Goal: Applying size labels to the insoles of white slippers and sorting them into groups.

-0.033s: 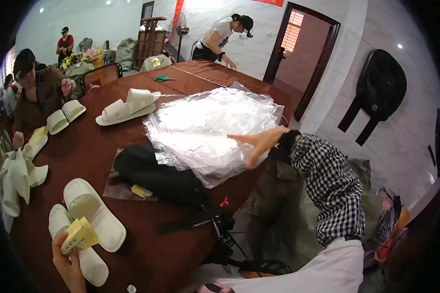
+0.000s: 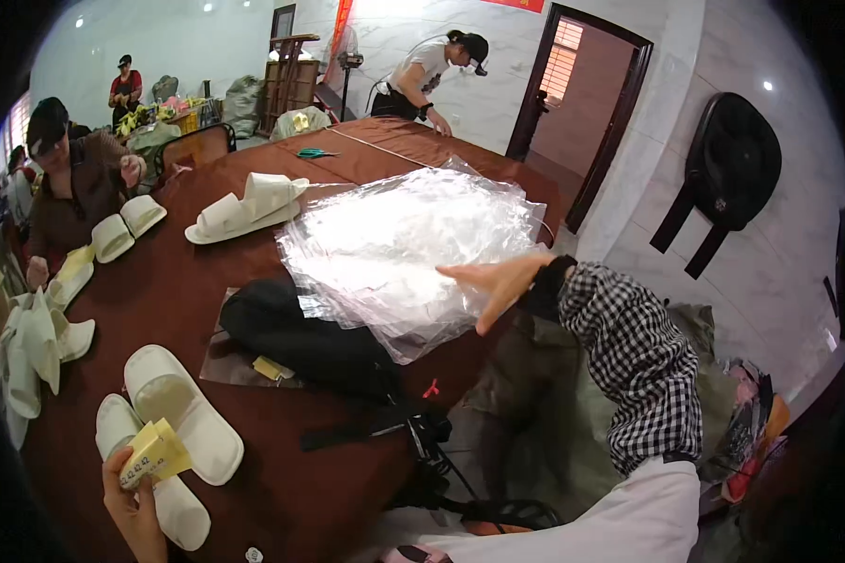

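Note:
At the lower left, my left hand [image 2: 133,511] pinches a folded yellow label strip [image 2: 160,452] with dark print. It is in front of a pair of white open-toe slippers [image 2: 202,436], one overlapping the other on the table. Whether the hand also touches a slipper is hidden. My right hand [image 2: 509,286], at the end of a black-and-white checked sleeve [image 2: 634,361], reaches over the right edge of a pile of clear plastic bags [image 2: 385,235]. Its fingers are stretched out with nothing in them; contact with the bags cannot be made out.
More white slippers [image 2: 244,214] lie on the brown-covered table [image 2: 282,469]. A black cloth bundle [image 2: 300,328] rests against the bags. Green scissors [image 2: 314,152] lie farther back. One co-worker [image 2: 84,183] handles slippers at left; another [image 2: 432,80] leans over the far edge.
My right hand has tilted slightly, its fingers closer together over the bags. The far co-worker's hand has shifted a little. My left hand keeps its hold on the label strip.

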The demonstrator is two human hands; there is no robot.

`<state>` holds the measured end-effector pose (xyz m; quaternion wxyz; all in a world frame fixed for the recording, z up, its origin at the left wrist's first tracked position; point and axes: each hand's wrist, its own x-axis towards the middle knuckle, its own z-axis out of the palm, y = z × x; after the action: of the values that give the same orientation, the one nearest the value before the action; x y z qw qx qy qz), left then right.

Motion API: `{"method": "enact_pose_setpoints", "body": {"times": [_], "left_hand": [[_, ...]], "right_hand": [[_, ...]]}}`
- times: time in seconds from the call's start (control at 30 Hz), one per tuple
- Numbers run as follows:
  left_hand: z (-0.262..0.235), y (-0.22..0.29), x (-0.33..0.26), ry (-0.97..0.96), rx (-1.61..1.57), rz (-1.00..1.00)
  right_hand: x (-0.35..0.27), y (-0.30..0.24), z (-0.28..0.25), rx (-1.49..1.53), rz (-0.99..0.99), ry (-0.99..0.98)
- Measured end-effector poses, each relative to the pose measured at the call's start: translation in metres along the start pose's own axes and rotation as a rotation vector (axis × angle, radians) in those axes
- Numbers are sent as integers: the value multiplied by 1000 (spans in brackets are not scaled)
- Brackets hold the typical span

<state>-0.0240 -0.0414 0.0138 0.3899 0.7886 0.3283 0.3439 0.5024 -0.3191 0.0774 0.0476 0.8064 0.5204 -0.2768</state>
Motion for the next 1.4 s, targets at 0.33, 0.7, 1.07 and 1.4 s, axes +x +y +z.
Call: {"method": "enact_pose_setpoints", "body": {"times": [0.33, 0.7, 1.07, 1.4], "left_hand": [[6, -1, -1, -9, 3, 57], [6, -1, 0, -16, 148, 149], [6, -4, -2, -19, 184, 217], [8, -22, 1, 40, 120, 135]], "right_hand": [[26, 6, 54, -505, -166, 231], [58, 17, 41, -514, -228, 360], [95, 83, 11, -208, 96, 732], [78, 53, -10, 428, 92, 965]]}}
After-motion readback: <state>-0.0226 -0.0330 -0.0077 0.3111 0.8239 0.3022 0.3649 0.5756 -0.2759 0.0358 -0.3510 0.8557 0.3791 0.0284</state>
